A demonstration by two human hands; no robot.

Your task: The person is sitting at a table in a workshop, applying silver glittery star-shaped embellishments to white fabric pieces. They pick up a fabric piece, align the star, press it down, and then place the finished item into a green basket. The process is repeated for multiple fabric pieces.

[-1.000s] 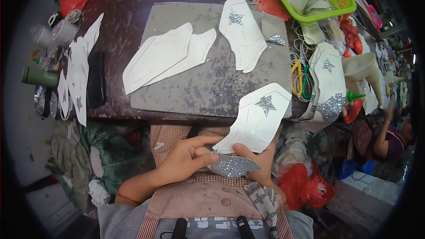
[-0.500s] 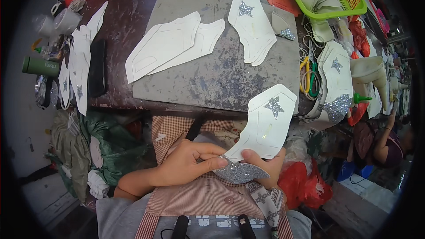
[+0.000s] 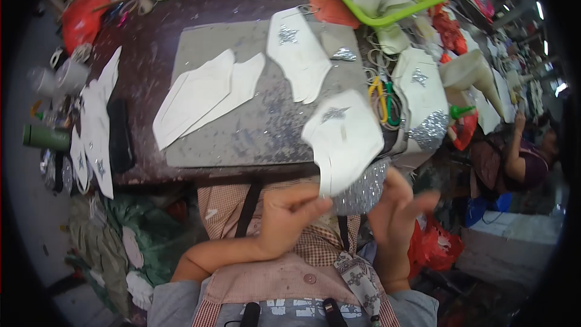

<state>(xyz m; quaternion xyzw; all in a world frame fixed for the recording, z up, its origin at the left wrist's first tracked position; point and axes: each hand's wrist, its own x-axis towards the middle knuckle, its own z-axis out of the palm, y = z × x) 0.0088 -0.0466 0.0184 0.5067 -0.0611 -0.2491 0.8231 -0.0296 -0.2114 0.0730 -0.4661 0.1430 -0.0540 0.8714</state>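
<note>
My left grip [image 3: 293, 213] is closed in a pinch on the narrow lower end of the starred white piece [image 3: 346, 139], seemingly so that its broad face and the silver glitter panel [image 3: 361, 192] are left uncovered. My right grip [image 3: 396, 212], blurred, is spread with its thumb out, just by the panel's right edge; whether it touches, I cannot tell. The piece extends up and rightward from my left pinch, across the view of the grey board [image 3: 260, 136], where other white cutouts [image 3: 203, 97] lie overlapped, probably to be within reach.
</note>
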